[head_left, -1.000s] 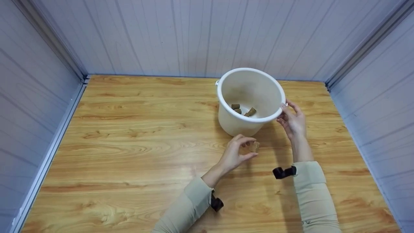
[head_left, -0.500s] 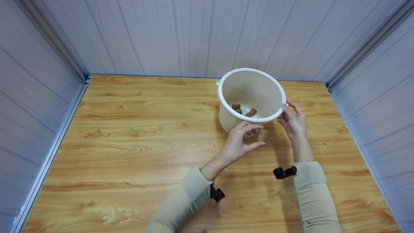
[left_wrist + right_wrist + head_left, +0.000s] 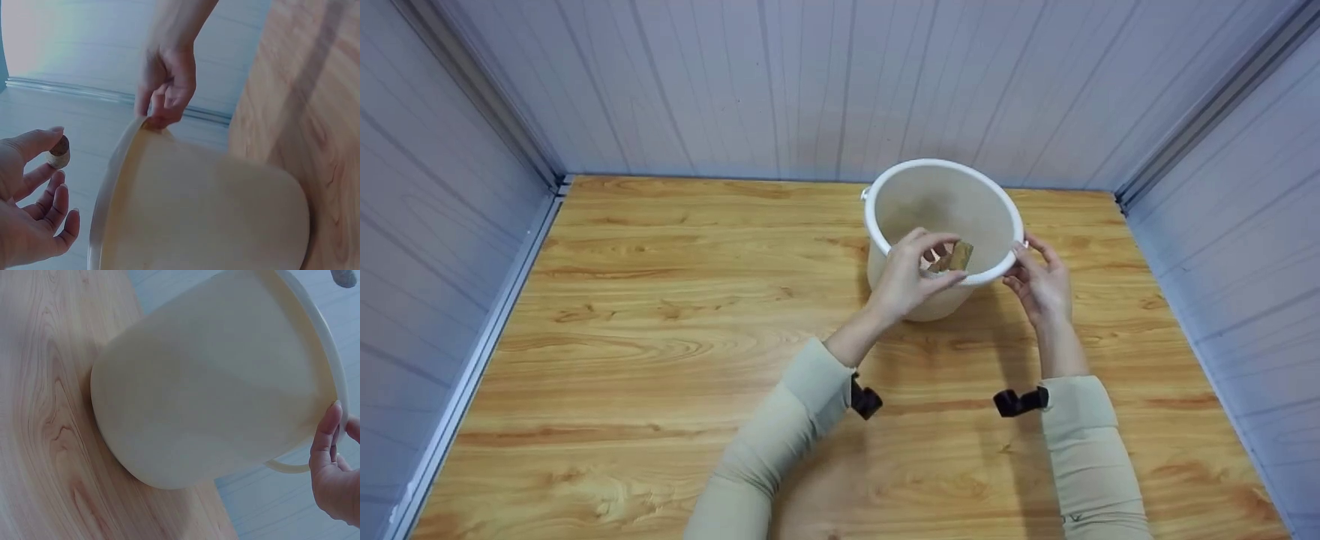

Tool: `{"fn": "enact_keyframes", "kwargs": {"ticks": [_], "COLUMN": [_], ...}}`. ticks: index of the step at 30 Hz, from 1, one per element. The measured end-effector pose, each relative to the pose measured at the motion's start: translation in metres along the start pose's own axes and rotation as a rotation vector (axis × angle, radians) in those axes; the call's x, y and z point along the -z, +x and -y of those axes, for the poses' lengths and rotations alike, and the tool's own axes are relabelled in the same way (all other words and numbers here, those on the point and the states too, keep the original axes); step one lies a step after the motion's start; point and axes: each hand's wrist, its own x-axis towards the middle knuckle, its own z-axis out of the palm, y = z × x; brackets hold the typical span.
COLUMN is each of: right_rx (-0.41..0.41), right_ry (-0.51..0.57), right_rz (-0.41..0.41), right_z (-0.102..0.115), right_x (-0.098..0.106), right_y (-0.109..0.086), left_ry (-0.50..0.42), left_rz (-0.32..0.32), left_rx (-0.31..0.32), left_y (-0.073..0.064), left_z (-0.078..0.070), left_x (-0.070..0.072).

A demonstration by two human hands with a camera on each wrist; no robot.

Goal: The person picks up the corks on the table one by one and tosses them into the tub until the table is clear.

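Note:
A white bucket (image 3: 941, 304) stands on the wood-patterned surface, right of centre in the head view. Between thumb and fingertip, my left hand (image 3: 904, 276) pinches a small brown cork (image 3: 961, 256), holding it above the bucket's mouth at the near rim. The left wrist view shows this cork (image 3: 59, 153) with a darker end, well apart from the bucket wall (image 3: 208, 208). My right hand (image 3: 1044, 289) grips the rim on the right side, thumb on one face and fingers under the edge, as the right wrist view confirms (image 3: 332, 467). My left hand mostly hides the bucket's contents.
Pale panelled walls (image 3: 780, 90) enclose the surface at the back and both sides. A thin bucket handle (image 3: 289, 468) hangs along the far side in the right wrist view. Wood-grain surface (image 3: 660, 330) stretches left of the bucket.
My left hand has carried the cork up and away from me, from in front of the bucket to over its near rim. The right hand and bucket stay in place.

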Motion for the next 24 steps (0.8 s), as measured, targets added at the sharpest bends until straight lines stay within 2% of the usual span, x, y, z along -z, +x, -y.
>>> {"fn": "enact_keyframes", "kwargs": {"ticks": [4,8,17,24], "right_rx": [0.002,0.004,0.010,0.008], "right_ry": [-0.006,-0.002,0.004,0.001], "right_rz": [-0.003,0.012,0.026,0.016], "right_z": [0.000,0.000,-0.001,0.000], "right_x": [0.000,0.001,0.001,0.001], "right_y": [0.000,-0.001,-0.002,-0.001], "left_ry": [0.048,0.072,0.189,0.336], "left_rz": [0.008,0.020,0.042,0.090], "left_rx": [0.015,0.072,0.182,0.265], "left_y": [0.013,0.024,0.046,0.061], "left_z": [0.005,0.012,0.022,0.028], "left_x": [0.003,0.004,0.004,0.002]}}
